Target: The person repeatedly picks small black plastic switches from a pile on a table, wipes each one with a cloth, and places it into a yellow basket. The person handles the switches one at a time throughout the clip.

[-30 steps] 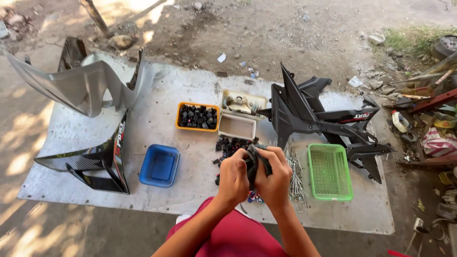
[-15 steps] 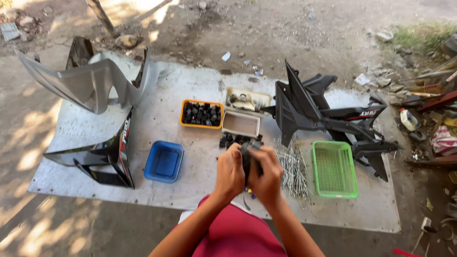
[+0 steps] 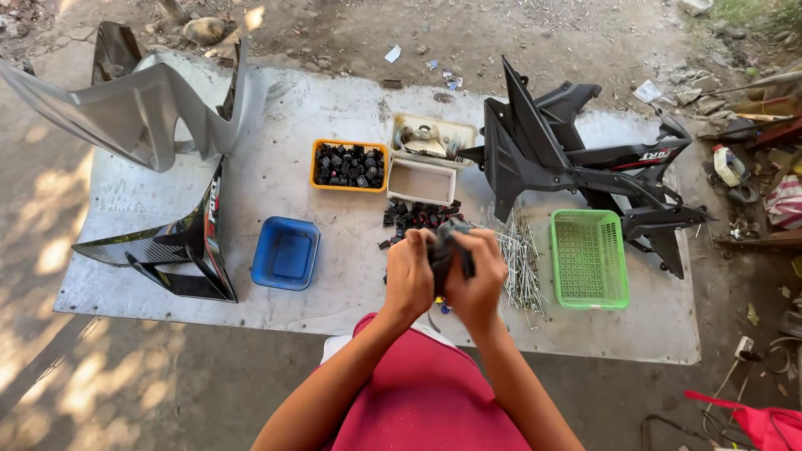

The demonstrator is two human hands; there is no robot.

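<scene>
Both hands meet at the middle of the view, above a pale grey sheet (image 3: 317, 108) laid on the dirt ground. The left hand (image 3: 408, 279) and the right hand (image 3: 478, 277) are each clenched around the same small black plastic part (image 3: 448, 249), which sits pinched between them with its top showing above the fingers.

Just beyond the hands lies a loose heap of small black plastic pieces (image 3: 418, 215), and past that a shallow white rectangular tray (image 3: 422, 181) and a second white tray of mixed fittings (image 3: 433, 137). Beyond the left hand and off to its outer side stand an orange plastic tray filled with black pieces (image 3: 348, 164) and, nearer, a blue plastic tray (image 3: 286, 252). Just beside the right hand a scatter of thin metal pins (image 3: 522, 260) lies on the sheet, with a green mesh plastic basket (image 3: 589, 259) further out. Black motorcycle fairing panels (image 3: 576, 159) rest beyond the basket; grey and black fairing panels (image 3: 146, 142) stand far off the left hand's side.
</scene>
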